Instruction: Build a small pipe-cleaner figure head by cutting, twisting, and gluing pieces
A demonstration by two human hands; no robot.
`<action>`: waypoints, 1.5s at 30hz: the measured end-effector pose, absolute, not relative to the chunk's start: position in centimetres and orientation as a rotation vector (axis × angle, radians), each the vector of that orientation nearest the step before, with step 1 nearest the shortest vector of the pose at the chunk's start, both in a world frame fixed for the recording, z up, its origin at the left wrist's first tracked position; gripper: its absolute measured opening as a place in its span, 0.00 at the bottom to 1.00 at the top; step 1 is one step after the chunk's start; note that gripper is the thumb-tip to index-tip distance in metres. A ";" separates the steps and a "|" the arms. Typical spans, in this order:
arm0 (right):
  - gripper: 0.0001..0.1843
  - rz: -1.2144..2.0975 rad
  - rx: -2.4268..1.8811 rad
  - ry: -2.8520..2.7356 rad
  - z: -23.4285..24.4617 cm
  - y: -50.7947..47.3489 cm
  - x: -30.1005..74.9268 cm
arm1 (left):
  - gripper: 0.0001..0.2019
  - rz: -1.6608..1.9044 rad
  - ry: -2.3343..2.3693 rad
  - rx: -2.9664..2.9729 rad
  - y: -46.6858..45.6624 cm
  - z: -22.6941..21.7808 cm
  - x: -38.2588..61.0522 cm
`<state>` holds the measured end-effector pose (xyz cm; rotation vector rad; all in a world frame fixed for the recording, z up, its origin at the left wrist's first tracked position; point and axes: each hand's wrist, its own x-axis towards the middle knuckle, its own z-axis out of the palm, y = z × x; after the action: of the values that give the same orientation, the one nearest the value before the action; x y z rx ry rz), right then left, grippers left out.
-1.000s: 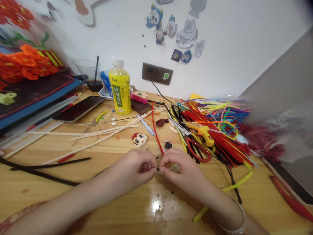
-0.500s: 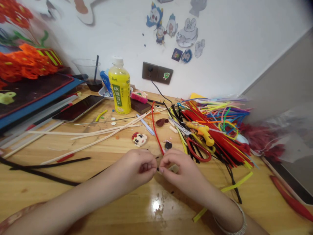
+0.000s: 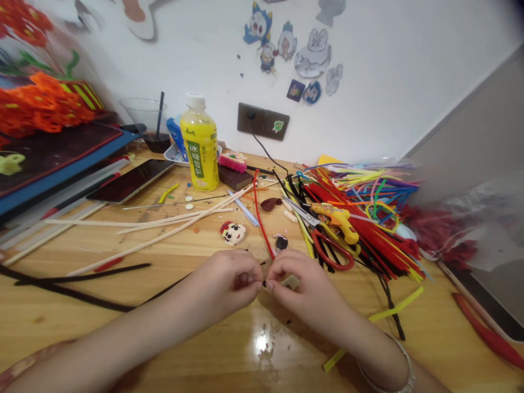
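Note:
My left hand and my right hand meet fingertip to fingertip low over the wooden table, both closed in a pinch. Between them shows a tiny black piece; it looks like the end of a black pipe cleaner that trails left across the table. A silver bangle is on my right wrist. Just beyond my hands lie a small white-and-red figure head and a long red pipe cleaner.
A heap of coloured pipe cleaners with red-handled scissors and a yellow glue gun lies at right. A yellow bottle, a tablet, pale sticks and orange flowers stand behind and left.

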<state>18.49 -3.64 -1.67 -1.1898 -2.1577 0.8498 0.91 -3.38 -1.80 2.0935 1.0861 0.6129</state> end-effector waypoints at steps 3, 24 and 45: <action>0.07 0.860 -1.183 -2.144 -1.7 -3.7 18.4 | 0.07 0.620 1.087 2.095 -3.4 -1.9 0.9; 0.06 0.947 -1.245 -1.992 -1.6 -3.5 18.4 | 0.08 0.629 1.154 2.009 -3.0 -1.5 0.8; 0.07 0.916 -1.258 -1.981 -1.7 -3.7 18.2 | 0.08 0.651 1.139 2.078 -3.3 -1.7 0.9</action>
<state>18.24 -3.66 -1.65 -1.2582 -1.9808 0.9159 0.91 -3.29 -1.74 2.0785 1.1395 0.6509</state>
